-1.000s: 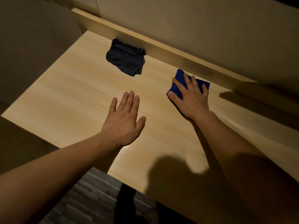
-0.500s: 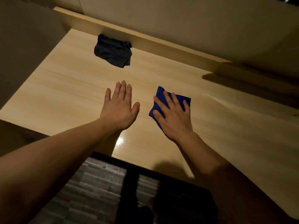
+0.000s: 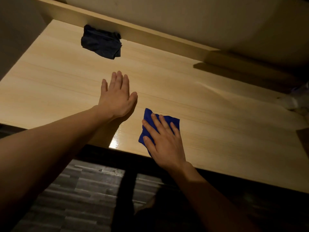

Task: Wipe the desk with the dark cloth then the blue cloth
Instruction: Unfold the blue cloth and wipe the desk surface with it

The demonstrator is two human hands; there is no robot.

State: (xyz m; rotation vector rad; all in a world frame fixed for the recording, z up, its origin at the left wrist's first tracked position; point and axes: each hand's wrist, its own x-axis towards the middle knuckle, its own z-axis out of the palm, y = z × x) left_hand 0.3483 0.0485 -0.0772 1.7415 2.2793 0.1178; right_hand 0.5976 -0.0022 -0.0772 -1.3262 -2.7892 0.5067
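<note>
The light wooden desk [image 3: 217, 124] fills the view. My right hand [image 3: 164, 143] lies flat on the folded blue cloth [image 3: 172, 120] and presses it onto the desk close to the front edge; the cloth's near part is hidden under my palm. My left hand [image 3: 117, 96] rests flat on the desk to the left of the cloth, fingers together and holding nothing. The dark cloth [image 3: 101, 42] lies crumpled at the back left, against the raised back board.
A raised wooden back board [image 3: 158, 39] runs along the desk's far edge below the wall. Some pale objects [image 3: 299, 99] sit in shadow at the far right. Grey plank flooring [image 3: 80, 195] shows below the front edge.
My right hand has dragged the blue cloth from the back board toward me, down to the front edge. My left hand stays flat in about the same place.
</note>
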